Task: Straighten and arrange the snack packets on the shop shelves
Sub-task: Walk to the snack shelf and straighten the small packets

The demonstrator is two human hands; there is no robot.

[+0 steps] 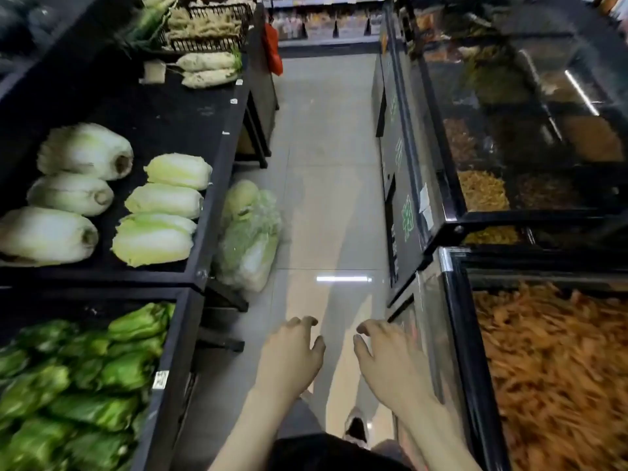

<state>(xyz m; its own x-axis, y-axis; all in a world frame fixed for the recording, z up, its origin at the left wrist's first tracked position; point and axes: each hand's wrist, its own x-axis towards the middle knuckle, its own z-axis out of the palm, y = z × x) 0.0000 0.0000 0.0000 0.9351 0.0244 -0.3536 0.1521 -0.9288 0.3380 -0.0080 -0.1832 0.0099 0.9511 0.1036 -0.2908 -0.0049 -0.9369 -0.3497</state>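
**Left hand** point(292, 355): palm down over the aisle floor point(326, 130), fingers loosely curled and a little spread, holding nothing.
**Right hand** point(387, 358): same posture, empty, just beside the near corner of the glass-topped bin point(452, 334).
**Snack packets** point(319, 23): apparently the blurred rows on the shelves point(326, 42) at the far end of the aisle, well apart from both hands. Too soft to tell which lean or lie crooked.
**Bagged cabbages** point(249, 239): on the floor against the outer edge of the produce stand point(217, 164), bulging into the aisle.
**Red bag** point(272, 49): hangs off the stand's far corner.

**Hazards, as judged:**
- A foot could catch the bagged cabbages, since they narrow the passage on the left.
- The right hand could knock the bin's frame or glass, being so close to its corner.
- The red bag could snag a sleeve or arm near the shelves.
- Arriving fast, the hands could topple packets instead of squaring them.
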